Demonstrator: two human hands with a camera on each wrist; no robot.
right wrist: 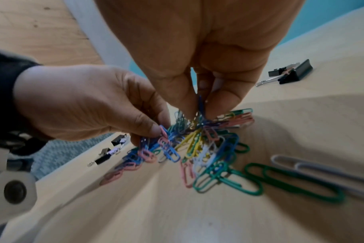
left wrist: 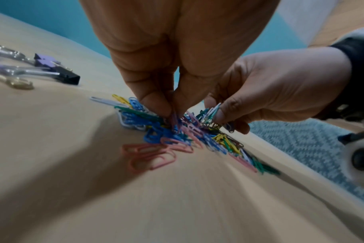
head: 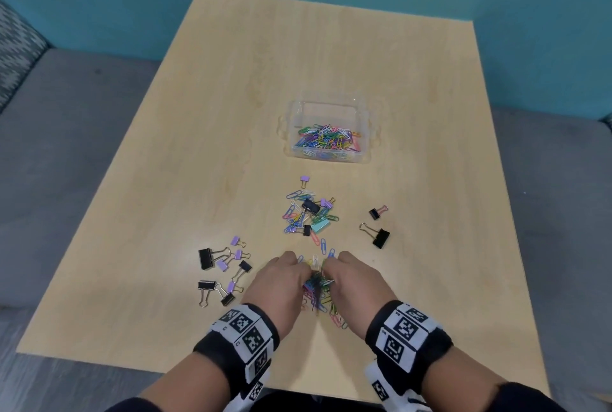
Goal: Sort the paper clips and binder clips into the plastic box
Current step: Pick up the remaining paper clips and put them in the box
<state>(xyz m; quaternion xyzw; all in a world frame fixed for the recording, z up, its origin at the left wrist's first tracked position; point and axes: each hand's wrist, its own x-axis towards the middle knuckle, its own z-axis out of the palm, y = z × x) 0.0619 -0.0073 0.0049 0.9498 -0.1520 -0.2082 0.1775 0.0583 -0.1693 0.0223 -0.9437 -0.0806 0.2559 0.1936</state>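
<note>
left grip (head: pixel 281 282) | right grip (head: pixel 354 279) | both pinching paper clips (head: pixel 318 285) between them

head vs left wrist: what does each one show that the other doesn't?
Head only: the plastic box holding paper clips, the mixed pile in front of it, and two black binder clips at right. Left wrist only: the fingertips pinching into the clips, and pink paper clips lying flat nearby. Both: left hand and right hand gathering the near paper clip pile.
</note>
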